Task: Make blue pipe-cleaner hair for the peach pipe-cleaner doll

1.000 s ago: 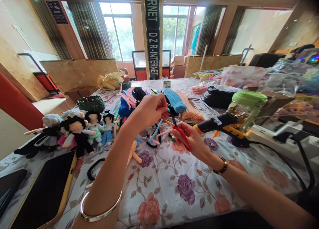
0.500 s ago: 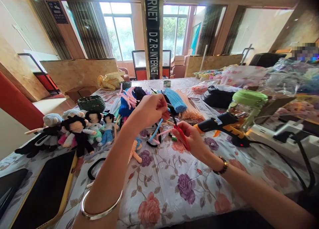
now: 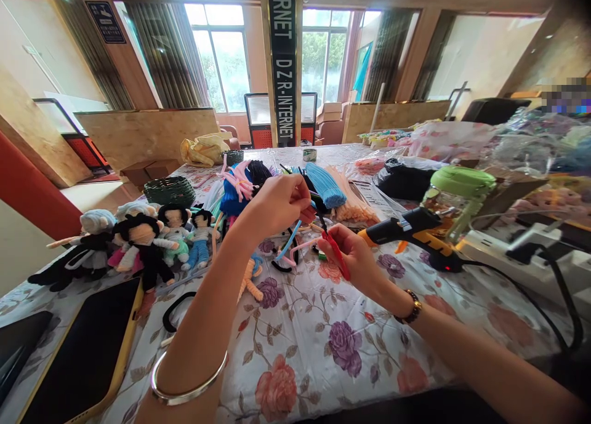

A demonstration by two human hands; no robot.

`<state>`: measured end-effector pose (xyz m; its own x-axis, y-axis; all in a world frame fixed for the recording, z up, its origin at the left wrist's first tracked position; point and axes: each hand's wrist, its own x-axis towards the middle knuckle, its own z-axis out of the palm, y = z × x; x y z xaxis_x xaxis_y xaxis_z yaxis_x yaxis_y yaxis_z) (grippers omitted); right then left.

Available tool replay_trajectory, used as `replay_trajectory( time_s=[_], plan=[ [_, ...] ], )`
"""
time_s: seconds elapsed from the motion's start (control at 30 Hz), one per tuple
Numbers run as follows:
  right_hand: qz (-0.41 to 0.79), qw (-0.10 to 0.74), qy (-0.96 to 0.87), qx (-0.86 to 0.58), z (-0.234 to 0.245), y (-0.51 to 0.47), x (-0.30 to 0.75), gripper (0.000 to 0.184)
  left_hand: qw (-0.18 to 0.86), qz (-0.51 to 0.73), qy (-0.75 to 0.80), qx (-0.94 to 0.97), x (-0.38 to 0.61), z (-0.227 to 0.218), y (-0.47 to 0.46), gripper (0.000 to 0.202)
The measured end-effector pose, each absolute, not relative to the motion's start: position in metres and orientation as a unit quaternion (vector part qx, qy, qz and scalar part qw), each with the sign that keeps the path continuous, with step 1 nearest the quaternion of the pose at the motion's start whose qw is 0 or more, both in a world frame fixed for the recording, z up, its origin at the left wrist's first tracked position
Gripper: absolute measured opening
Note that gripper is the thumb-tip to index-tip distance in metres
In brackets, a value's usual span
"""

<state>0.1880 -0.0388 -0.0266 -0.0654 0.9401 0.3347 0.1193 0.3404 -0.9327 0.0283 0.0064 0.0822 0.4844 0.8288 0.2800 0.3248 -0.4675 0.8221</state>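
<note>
Over the middle of the table, my left hand is pinched closed on a thin black pipe cleaner, much of it hidden by the fingers. My right hand, lower and to the right, grips red-handled scissors. Their dark blades point up toward the left fingertips; whether they touch the stem I cannot tell. Beneath the hands lie loose blue, pink and black pipe cleaner pieces. A small peach figure with blue on it lies partly behind my left forearm.
Several dolls and a yellow-cased phone are at left. Pipe cleaner bundles, one light blue, one peach, lie behind my hands. At right are a glue gun, a green-lidded jar and a power strip with cables.
My right hand and the scissors have shifted very slightly, with the red handles at a slightly different angle. My left hand stays in place.
</note>
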Motion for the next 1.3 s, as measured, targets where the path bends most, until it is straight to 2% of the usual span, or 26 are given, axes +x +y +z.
replay_trajectory(
  time_s=[0.73,1.3],
  plan=[
    [0.348,0.521,-0.647,-0.434,-0.0225,-0.0422,0.188,0.031,0.372,0.343,0.395,0.767,0.0289,0.0847,0.0036,0.014],
    [0.393,0.527,-0.624,-0.422,-0.0252,-0.0417,0.1867,0.035,0.386,0.344,0.402,0.755,0.0288,0.0859,0.0032,0.015]
  ],
)
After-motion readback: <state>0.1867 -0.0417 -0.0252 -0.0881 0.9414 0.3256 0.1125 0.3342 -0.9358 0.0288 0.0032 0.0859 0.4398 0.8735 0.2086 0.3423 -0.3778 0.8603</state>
